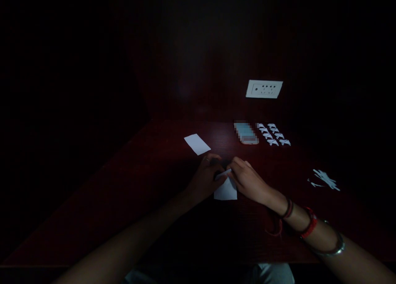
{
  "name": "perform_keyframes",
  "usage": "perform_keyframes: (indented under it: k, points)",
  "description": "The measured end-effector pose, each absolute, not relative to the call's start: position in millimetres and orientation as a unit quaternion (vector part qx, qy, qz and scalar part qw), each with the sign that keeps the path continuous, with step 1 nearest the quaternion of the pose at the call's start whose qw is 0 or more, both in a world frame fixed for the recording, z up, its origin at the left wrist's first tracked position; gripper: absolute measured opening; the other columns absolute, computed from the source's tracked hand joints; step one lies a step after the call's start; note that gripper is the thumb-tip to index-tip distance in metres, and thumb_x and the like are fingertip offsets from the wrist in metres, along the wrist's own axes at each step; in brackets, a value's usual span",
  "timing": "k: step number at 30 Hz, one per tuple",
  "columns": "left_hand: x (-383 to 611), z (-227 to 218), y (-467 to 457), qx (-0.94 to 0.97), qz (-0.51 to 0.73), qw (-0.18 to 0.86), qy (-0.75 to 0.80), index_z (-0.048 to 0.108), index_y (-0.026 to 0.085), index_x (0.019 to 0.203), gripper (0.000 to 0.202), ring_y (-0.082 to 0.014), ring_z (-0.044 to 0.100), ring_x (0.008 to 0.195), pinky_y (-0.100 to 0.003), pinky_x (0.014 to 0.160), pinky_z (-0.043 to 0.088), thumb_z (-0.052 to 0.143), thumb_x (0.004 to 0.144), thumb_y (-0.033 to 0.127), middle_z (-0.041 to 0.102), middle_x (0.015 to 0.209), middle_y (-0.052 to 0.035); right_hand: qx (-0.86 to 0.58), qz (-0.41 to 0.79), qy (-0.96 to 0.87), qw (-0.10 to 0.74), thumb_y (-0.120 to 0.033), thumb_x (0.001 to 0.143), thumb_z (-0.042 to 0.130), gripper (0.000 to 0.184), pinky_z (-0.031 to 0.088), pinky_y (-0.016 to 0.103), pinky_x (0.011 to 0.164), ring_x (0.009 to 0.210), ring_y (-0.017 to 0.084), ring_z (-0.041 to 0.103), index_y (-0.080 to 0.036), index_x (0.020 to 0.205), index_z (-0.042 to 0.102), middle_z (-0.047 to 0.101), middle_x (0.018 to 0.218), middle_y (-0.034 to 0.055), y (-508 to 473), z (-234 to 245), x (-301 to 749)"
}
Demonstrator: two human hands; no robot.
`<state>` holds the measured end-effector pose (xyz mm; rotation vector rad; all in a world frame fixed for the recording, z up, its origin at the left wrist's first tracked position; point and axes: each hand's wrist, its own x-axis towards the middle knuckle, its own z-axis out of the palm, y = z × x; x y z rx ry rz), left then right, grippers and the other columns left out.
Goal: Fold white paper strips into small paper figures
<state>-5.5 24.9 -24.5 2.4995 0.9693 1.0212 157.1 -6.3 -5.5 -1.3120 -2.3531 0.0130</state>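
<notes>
Both of my hands meet at a small piece of white paper (226,190) on the dark red table, with a narrow fold raised along its far edge. My left hand (208,173) pinches the fold from the left, a ring on one finger. On the right, the fingers of my right hand (246,176) are closed on the same fold. The fingertips partly cover the paper's upper end. A second white sheet (197,144) lies flat just beyond my left hand, touched by neither hand.
A phone (246,132) lies farther back, beside two rows of small folded white papers (272,134). Thin white paper strips (325,179) are heaped at the right. A socket plate (264,89) is on the back wall. The table's front edge (192,264) runs near my body.
</notes>
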Motion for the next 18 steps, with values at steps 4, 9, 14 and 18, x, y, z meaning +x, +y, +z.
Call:
perform_keyframes:
  k: [4,9,14,18]
  points:
    - [-5.8,-23.1,24.8,0.87,0.346,0.131,0.327,0.054,0.017,0.076,0.005,-0.0183,0.035,0.109,-0.033,0.093,0.032,0.051,0.073,0.019,0.037,0.111,-0.0044,-0.471,0.027,-0.848,0.24,-0.021,0.082,0.039,0.011,0.035,0.028,0.067,0.077,0.015,0.044,-0.016,0.081,0.048,0.047,0.082,0.0047,-5.0,-6.1,159.4]
    - [-6.2,-18.9,22.9,0.879,0.338,0.111,0.317,0.052,0.016,0.077,0.005,-0.0193,0.033,0.111,-0.034,0.094,0.032,0.05,0.072,0.015,0.036,0.114,-0.0053,-0.462,0.046,-0.85,0.25,-0.023,0.081,0.043,0.01,0.035,0.028,0.071,0.082,0.015,0.044,-0.017,0.084,0.05,0.046,0.085,0.0039,-5.1,-6.1,161.1]
    - [-6.8,-16.3,21.8,0.881,0.341,0.095,0.314,0.053,0.016,0.078,0.006,-0.02,0.032,0.112,-0.034,0.095,0.031,0.05,0.073,0.016,0.036,0.113,-0.0055,-0.462,0.059,-0.849,0.25,-0.022,0.08,0.044,0.01,0.035,0.029,0.071,0.081,0.015,0.044,-0.017,0.084,0.051,0.046,0.085,0.0038,-6.2,-4.8,161.5]
    - [-7.7,-19.4,22.1,0.879,0.342,0.09,0.321,0.055,0.016,0.078,0.007,-0.0199,0.033,0.111,-0.035,0.094,0.032,0.05,0.074,0.017,0.036,0.112,-0.0055,-0.46,0.067,-0.835,0.294,-0.022,0.077,0.048,0.016,0.035,0.029,0.074,0.085,0.015,0.044,-0.018,0.093,0.051,0.046,0.09,0.0043,-6.1,-3.1,164.7]
